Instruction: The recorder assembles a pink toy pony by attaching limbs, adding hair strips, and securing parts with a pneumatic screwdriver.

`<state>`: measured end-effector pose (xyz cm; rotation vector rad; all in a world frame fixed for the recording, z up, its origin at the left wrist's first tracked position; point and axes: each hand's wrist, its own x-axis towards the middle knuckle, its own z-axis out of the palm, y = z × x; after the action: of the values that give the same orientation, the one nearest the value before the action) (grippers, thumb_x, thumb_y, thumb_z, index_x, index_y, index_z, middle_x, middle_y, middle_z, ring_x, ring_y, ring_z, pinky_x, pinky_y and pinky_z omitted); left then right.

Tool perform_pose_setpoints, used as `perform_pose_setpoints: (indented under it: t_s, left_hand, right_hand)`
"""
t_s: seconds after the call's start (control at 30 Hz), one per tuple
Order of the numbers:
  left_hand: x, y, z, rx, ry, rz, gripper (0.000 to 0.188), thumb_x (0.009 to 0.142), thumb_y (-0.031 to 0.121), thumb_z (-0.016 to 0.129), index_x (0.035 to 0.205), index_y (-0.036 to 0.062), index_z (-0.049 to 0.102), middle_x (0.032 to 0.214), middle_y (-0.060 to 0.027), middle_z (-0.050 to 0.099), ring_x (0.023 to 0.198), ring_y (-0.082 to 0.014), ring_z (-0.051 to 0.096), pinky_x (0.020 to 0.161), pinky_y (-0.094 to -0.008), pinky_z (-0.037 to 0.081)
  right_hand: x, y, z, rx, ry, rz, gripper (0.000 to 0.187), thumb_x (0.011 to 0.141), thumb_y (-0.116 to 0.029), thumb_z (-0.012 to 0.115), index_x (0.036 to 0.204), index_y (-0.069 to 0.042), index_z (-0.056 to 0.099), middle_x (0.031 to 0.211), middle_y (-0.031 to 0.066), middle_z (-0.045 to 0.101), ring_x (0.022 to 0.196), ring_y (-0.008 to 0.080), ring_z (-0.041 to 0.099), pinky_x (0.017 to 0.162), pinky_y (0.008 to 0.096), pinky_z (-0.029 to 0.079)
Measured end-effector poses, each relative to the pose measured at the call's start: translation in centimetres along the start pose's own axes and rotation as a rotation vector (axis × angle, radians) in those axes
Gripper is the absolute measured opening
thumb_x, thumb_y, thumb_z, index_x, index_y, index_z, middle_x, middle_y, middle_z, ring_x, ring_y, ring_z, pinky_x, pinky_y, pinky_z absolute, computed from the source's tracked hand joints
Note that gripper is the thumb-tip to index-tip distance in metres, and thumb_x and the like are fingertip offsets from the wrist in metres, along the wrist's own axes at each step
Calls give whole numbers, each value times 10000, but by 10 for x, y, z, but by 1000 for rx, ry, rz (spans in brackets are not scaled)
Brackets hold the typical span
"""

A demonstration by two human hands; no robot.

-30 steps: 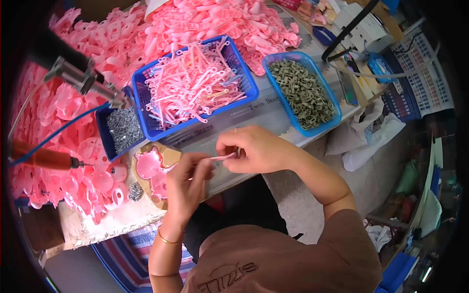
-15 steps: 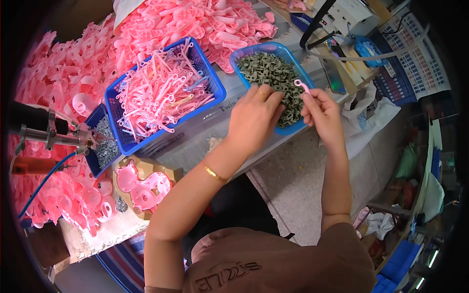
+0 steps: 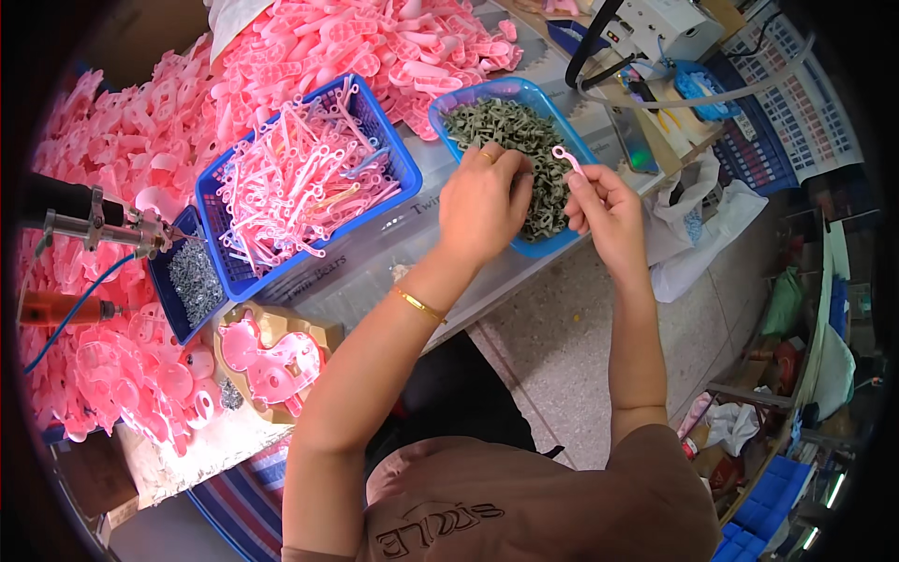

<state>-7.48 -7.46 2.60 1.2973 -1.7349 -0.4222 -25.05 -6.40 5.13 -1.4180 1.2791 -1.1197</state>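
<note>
My right hand (image 3: 607, 214) is closed on a thin pink plastic rod with a ring at its end (image 3: 564, 157), which sticks up past the thumb and forefinger. Over the near left part of a light-blue tray (image 3: 572, 126) hangs my left hand (image 3: 482, 204), its fingers curled down at the small grey-green parts (image 3: 510, 131) heaped in it. The fingertips are partly hidden, so whatever they pinch cannot be seen. Left of the tray, a blue basket (image 3: 309, 242) holds many similar pink rods (image 3: 304, 173).
Heaps of pink plastic shells (image 3: 375, 47) cover the back and left. A tan fixture (image 3: 290, 325) cradles a pink shell (image 3: 276, 361). Beside it stand a dark-blue bin of small metal screws (image 3: 198, 281) and a mounted screwdriver (image 3: 80, 307). A white machine (image 3: 660, 33) sits at the back right.
Tray, basket and bench appear shifted slightly left in the picture. Both hands stay by the tray, the right hand still holding the pink rod and the left still curled over the grey-green parts.
</note>
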Motion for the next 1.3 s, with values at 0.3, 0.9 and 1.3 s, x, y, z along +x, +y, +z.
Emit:
perform_pose_setpoints:
  t_s: [0.3,0.9,1.3]
  left_hand:
    - [-1,-3,0,108,92,182,115,847,101,658,959,78,655,939,-77,615,848,-256,595,722,-369,504]
    - [-103,-6,-129,-932,205,-560,193,956,78,615,1129,-5,593,980,-39,641,893,-102,618,809,-267,530]
    - [-165,-19,-189,-803,210,-623,299,933,53,618,1225,-8,594,903,-29,642,836,-110,646,764,-245,531]
  right_hand:
    - [-2,-1,4,24,-9,-2,189,981,-232,603,999,-49,647,694,-31,593,573,33,524,509,186,383]
    - [-42,-31,137,-2,-417,-169,81,908,-87,672,921,-26,621,733,-60,581,678,3,471,579,188,377]
    - [-52,-52,167,10,-850,-28,124,989,-148,580,1037,-37,607,773,-79,498,692,-7,398,592,185,317]
